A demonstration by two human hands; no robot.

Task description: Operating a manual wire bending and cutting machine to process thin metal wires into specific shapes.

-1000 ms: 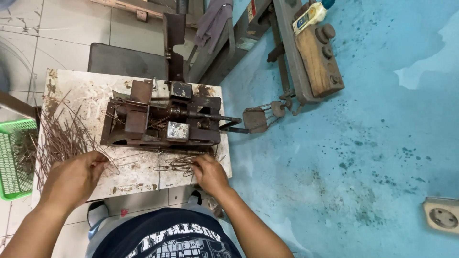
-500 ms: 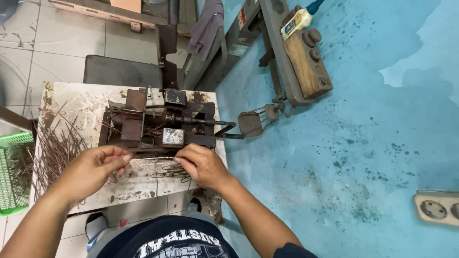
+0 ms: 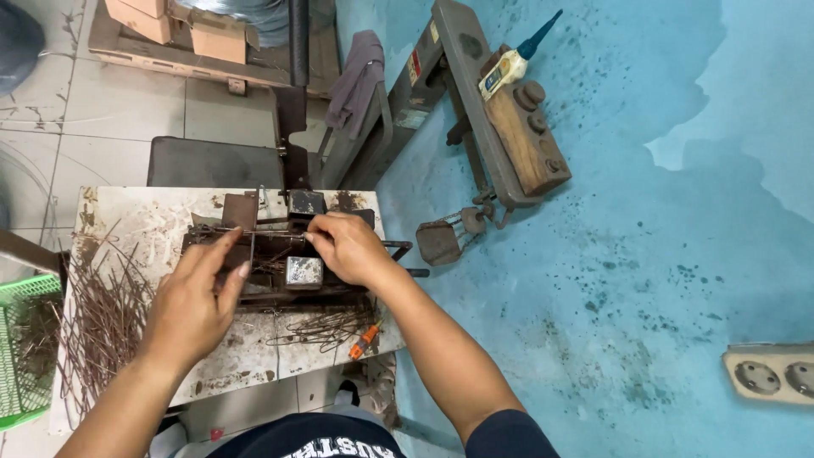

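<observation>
A rusty metal bending jig (image 3: 273,293) with a small silver block sits on a worn white table (image 3: 144,212). My left hand (image 3: 197,301) reaches up to the jig's left side, its fingertips on a thin rusty wire (image 3: 267,231) lying across the top of the jig. My right hand (image 3: 349,248) rests on the jig's right side and pinches the other end of that wire between thumb and forefinger. A heap of straight rusty wires (image 3: 102,314) lies on the table to the left of my left hand.
Bent wire pieces (image 3: 315,326) and an orange-handled tool (image 3: 365,339) lie at the table's front edge. A green basket (image 3: 21,356) stands at the left. A foot pedal (image 3: 441,242), a wooden block (image 3: 530,136) and a socket strip (image 3: 767,377) lie on the blue floor.
Both hands moved up from the table's front onto the jig. My left hand left the wire heap and now holds a wire across the jig together with my right hand.
</observation>
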